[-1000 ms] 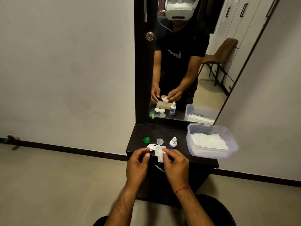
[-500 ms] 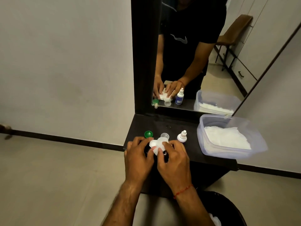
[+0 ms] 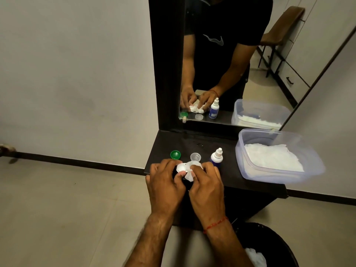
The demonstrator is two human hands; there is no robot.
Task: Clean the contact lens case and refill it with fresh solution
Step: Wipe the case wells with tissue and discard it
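My left hand (image 3: pixel 163 185) grips the white contact lens case (image 3: pixel 181 167) at its left well, just above the front edge of the dark shelf (image 3: pixel 227 180). With my right hand (image 3: pixel 207 186) I press a small white tissue (image 3: pixel 189 175) against the case's right side. A green cap (image 3: pixel 175 154) and a clear cap (image 3: pixel 195 157) lie on the shelf just behind the case. To their right stands the small solution bottle (image 3: pixel 216 157), white with a blue label and a white nozzle.
A clear plastic tub (image 3: pixel 316 166) holding white tissues sits at the shelf's right end. A mirror (image 3: pixel 231 74) rises behind the shelf. A black bin (image 3: pixel 279 245) with a crumpled tissue inside stands on the floor below right.
The view has tilted down and come closer. My hands have brought the case and tissue together over the shelf's front edge, the tissue now pressed into the case.
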